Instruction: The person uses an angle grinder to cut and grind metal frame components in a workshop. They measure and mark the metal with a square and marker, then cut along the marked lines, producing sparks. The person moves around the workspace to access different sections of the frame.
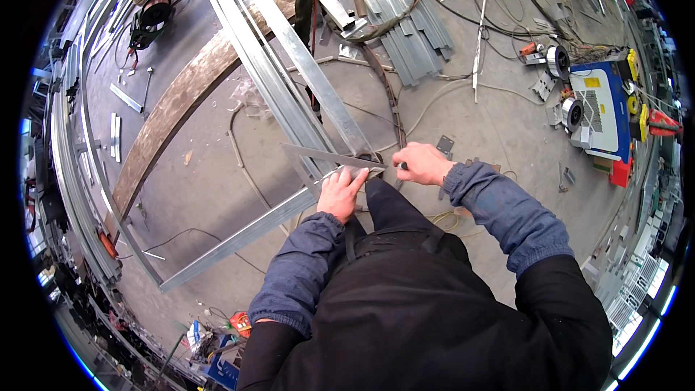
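Observation:
My left hand (340, 194) presses a flat metal square (329, 156) down near the corner of a galvanized steel frame, its thumb and fingers on the edge. Under that hand, a steel channel (242, 234) runs off to the lower left. Just right of the corner, my right hand (426, 164) is closed round a small dark thing (402, 166) with a rounded end; most of it is hidden by the fingers. Long steel profiles (279, 94) stretch from the corner toward the top left.
A curved, dirty beam (177, 112) lies beneath the profiles. Corrugated metal sheets (413, 36) and cables lie at the far side. Right, a blue and white machine (601, 112) stands beside wire spools (572, 112). Another wire spool (156, 11) sits at upper left.

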Available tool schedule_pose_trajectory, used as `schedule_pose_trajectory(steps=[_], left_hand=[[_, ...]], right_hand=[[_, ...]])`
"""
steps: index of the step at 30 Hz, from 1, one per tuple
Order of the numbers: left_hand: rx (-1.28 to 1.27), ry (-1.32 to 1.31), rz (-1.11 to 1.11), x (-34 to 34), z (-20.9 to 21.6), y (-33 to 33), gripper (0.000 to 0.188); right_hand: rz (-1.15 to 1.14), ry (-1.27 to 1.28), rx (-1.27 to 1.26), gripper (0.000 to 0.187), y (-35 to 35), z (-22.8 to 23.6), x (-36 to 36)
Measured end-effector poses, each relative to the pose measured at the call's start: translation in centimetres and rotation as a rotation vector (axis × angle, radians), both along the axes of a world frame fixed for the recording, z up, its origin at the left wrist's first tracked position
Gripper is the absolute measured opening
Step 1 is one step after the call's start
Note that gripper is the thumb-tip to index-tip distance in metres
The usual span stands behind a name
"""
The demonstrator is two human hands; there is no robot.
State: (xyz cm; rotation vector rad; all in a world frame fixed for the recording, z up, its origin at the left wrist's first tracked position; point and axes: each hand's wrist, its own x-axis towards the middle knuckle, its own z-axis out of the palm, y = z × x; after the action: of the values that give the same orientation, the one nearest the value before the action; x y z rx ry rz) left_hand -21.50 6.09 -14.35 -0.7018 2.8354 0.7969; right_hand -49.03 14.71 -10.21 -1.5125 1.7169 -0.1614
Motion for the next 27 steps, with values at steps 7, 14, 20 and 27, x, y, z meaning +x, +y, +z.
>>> schedule_pose_trajectory(steps=[7, 14, 20, 27], left_hand=[[-0.01, 0.015, -0.001, -0.2, 0.3, -0.1, 0.068], [0.156, 0.102, 0.047, 1.5, 2.7, 0.1, 0.057], [0.417, 0.113, 0.287, 8.0, 10.8, 2.1, 0.033], [0.143, 0.17, 0.383, 12.3, 16.6, 3.6, 0.036]], right_hand=[[-0.34, -0.067, -0.194, 0.03, 4.6, 2.2, 0.2], [-0.665, -0.265, -0.114, 0.034, 7.0, 2.4, 2.2], [-0.908, -0.745, 0.016, 0.036, 8.3, 1.5, 8.1], [-0.767, -1.233, 0.151, 0.04, 2.9, 8.3, 14.9]])
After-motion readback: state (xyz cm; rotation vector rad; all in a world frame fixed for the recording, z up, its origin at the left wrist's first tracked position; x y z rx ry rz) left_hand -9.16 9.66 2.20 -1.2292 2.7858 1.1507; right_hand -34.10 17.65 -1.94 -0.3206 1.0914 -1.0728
